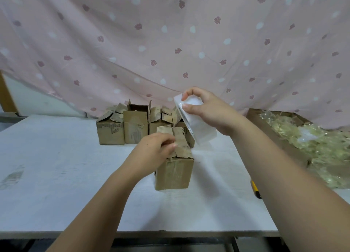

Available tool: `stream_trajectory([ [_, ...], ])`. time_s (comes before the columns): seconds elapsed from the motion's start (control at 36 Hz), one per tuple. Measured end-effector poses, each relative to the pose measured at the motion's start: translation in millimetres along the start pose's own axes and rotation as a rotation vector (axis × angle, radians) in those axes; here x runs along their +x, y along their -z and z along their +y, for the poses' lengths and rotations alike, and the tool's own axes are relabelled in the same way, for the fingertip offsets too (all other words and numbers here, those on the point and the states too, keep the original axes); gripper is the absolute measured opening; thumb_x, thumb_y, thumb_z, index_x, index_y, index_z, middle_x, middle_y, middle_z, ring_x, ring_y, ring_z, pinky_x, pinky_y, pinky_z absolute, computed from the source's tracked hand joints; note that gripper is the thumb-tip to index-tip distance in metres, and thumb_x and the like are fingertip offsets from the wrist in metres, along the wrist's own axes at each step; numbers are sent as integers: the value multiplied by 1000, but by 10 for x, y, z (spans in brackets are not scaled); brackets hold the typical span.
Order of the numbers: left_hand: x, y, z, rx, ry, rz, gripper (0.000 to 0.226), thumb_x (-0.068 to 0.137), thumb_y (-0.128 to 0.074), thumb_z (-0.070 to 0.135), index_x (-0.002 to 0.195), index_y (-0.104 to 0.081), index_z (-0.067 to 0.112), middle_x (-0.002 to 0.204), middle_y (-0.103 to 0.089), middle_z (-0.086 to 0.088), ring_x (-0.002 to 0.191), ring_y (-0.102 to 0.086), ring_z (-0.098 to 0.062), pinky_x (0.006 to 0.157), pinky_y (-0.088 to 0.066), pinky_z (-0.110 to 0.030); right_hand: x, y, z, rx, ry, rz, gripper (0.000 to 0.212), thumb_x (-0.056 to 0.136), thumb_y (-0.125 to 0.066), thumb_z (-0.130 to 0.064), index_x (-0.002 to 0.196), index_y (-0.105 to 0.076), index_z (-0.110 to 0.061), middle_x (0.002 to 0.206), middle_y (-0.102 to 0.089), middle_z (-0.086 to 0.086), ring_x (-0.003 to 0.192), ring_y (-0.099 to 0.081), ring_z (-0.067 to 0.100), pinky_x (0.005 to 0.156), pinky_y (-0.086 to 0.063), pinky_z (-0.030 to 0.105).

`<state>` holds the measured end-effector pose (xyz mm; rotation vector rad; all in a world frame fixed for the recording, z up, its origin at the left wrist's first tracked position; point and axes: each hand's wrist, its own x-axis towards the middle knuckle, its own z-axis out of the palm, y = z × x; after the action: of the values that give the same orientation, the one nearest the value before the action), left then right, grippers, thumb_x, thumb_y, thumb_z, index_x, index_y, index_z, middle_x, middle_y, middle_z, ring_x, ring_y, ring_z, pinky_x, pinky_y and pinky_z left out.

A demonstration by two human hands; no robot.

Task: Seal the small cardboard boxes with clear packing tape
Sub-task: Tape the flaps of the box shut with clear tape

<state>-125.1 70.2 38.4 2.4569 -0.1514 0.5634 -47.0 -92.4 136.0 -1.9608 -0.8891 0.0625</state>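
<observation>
A small worn cardboard box [175,171] stands mid-table with its top flaps folded nearly shut. My left hand [156,149] rests on the left flaps, with its fingers curled and pressing at the centre seam. Just above and behind the box, my right hand [206,109] grips a roll of clear packing tape [197,123], tilted, thumb on its rim and fingers over the top. Whether a strip of tape runs from the roll to the box I cannot tell.
Several small open cardboard boxes [123,126] stand in a row behind. A large cardboard box [274,136] of crumpled clear plastic scraps sits at the right. A yellow-black utility knife [255,191] lies by my right forearm. The white table [56,166] meets a pink patterned curtain [170,43] at the back.
</observation>
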Motion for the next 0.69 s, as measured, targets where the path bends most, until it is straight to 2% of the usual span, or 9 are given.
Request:
stream_trajectory([
  [0.08, 12, -7, 11, -147, 63, 153, 17, 98, -51, 27, 111, -61, 32, 98, -57, 21, 90, -55, 8, 74, -38, -1, -10, -76, -10, -10, 24, -32, 14, 95, -62, -24, 88, -54, -34, 107, -49, -28, 84, -44, -25, 66, -36, 3],
  [0.11, 21, -8, 14, -223, 106, 206, 17, 99, -50, 26, 113, -58, 32, 100, -58, 19, 90, -55, 9, 75, -41, -4, -17, -108, -1, -19, 27, -44, 15, 94, -62, -23, 88, -54, -34, 108, -50, -29, 87, -43, -25, 68, -35, 3],
  [0.19, 66, 12, 32, -434, 199, 374, 15, 98, -52, 22, 110, -55, 31, 98, -63, 8, 87, -61, -1, 76, -47, -19, -46, -208, 54, -47, 38, -62, 16, 94, -62, -21, 90, -53, -34, 113, -51, -27, 107, -45, -7, 79, -33, 11],
  [0.31, 141, 99, 121, -574, 189, 503, 17, 94, -60, 21, 107, -62, 31, 93, -59, 6, 74, -55, 8, 67, -41, -5, -85, -311, 73, -66, 52, -31, 18, 94, -62, -22, 90, -52, -36, 117, -53, -15, 114, -46, 7, 81, -33, 13],
  [0.39, 182, 132, 191, -526, 168, 481, 23, 92, -63, 25, 115, -67, 29, 100, -57, 9, 81, -53, 12, 72, -38, -1, -86, -362, 59, -48, 60, 6, 14, 94, -62, -26, 91, -52, -36, 116, -55, -13, 110, -49, 7, 80, -36, 15],
  [0.5, 197, 115, 274, -456, 158, 480, 24, 93, -61, 28, 115, -70, 26, 101, -57, 11, 82, -50, 18, 69, -35, 1, -96, -407, 84, 27, 58, 35, 15, 95, -60, -29, 92, -49, -38, 115, -53, -20, 109, -48, 2, 84, -37, 22],
  [0.58, 181, 107, 315, -407, 135, 500, 19, 93, -61, 25, 106, -70, 35, 94, -58, 12, 79, -51, 13, 68, -36, -1, -107, -424, 99, 42, 69, 16, 16, 96, -59, -26, 93, -48, -38, 110, -54, -22, 106, -48, -5, 83, -37, 20],
  [0.69, 192, 114, 331, -334, 127, 508, 17, 92, -64, 22, 103, -74, 28, 87, -61, 14, 81, -53, 9, 67, -36, -2, -123, -433, 121, 60, 55, 22, 12, 96, -59, -26, 95, -49, -32, 107, -56, -20, 95, -49, -12, 77, -39, 10],
])
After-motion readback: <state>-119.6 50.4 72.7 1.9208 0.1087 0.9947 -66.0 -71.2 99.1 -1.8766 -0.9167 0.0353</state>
